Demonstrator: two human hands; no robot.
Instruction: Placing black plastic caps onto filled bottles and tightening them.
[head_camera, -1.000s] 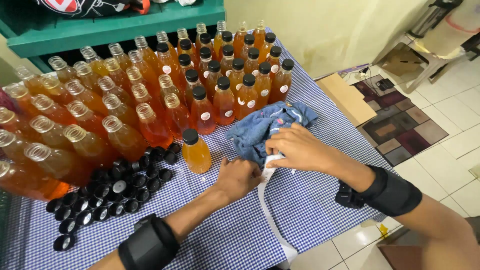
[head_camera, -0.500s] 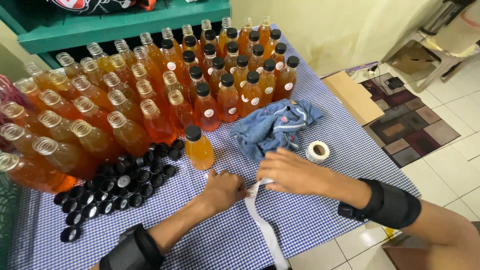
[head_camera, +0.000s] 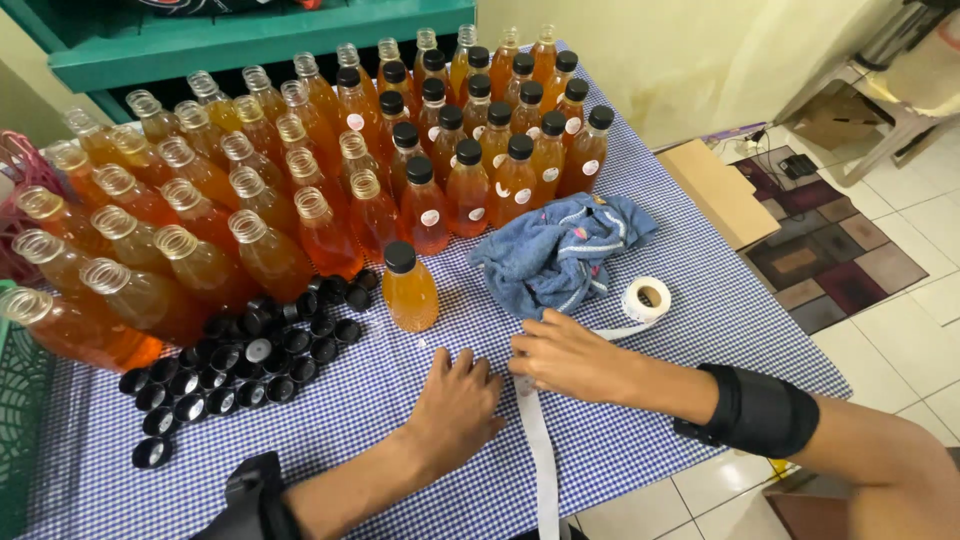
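The person's left hand (head_camera: 455, 405) lies flat and open on the blue-and-white checked counter (head_camera: 690, 290), holding nothing. Its fingertips rest beside the long white paper sticker strip (head_camera: 537, 440). The right hand (head_camera: 565, 355) lies just to the right of it, with its fingers bent down on the top of that strip. Whether they pinch a sticker cannot be told. The strip runs from the small white sticker roll (head_camera: 646, 298), just past the right hand. A single capped orange plastic bottle (head_camera: 409, 287) stands just beyond the left hand. It looks like the sticker-peeling step. The next move likely needs one sticker lifted cleanly while the left hand holds the strip down.
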